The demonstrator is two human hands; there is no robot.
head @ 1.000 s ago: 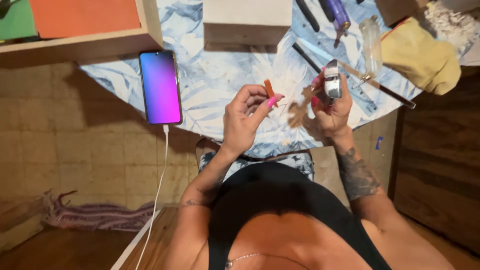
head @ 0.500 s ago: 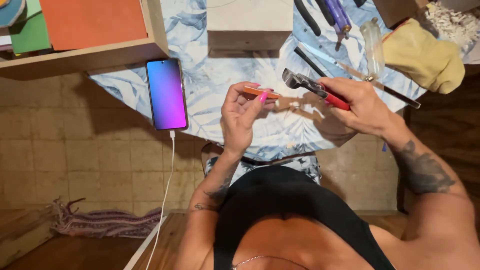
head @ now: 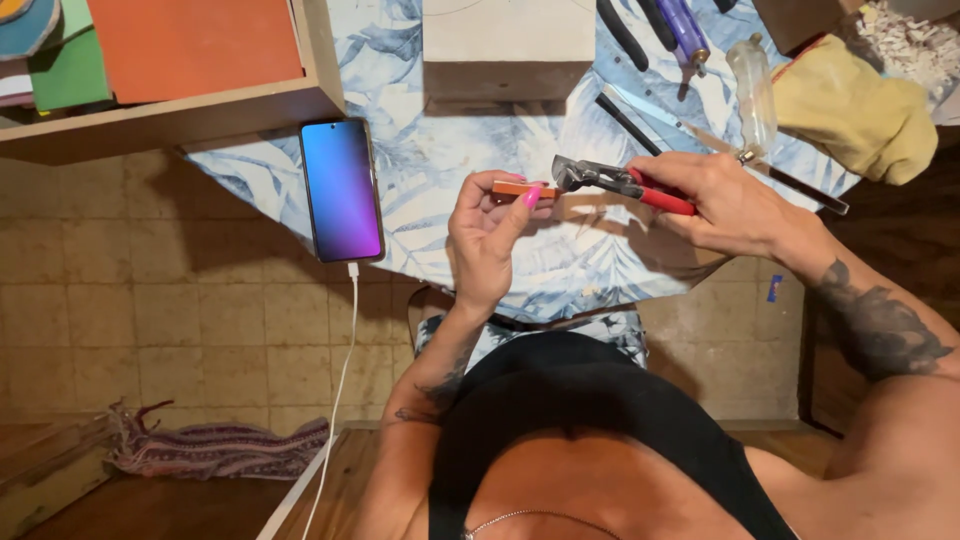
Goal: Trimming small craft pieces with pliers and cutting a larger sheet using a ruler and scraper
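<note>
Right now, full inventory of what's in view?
orange piece: 1, orange, pinched in left hand over the table
pliers: 1, grey head, red handles, in right hand
phone: 1, blue-purple screen, table's left edge, white cable plugged in
table: 1, blue leaf-print cover
block: 1, pale, top centre
cloth: 1, yellow, top right
wooden tray: 1, top left
left hand: pink nails
right hand: tattooed forearm

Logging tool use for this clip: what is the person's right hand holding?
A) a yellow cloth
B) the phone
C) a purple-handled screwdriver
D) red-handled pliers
D: the right hand grips red-handled pliers, their jaws pointed at the small orange piece held in the left hand; the phone and yellow cloth lie on the table.
</note>
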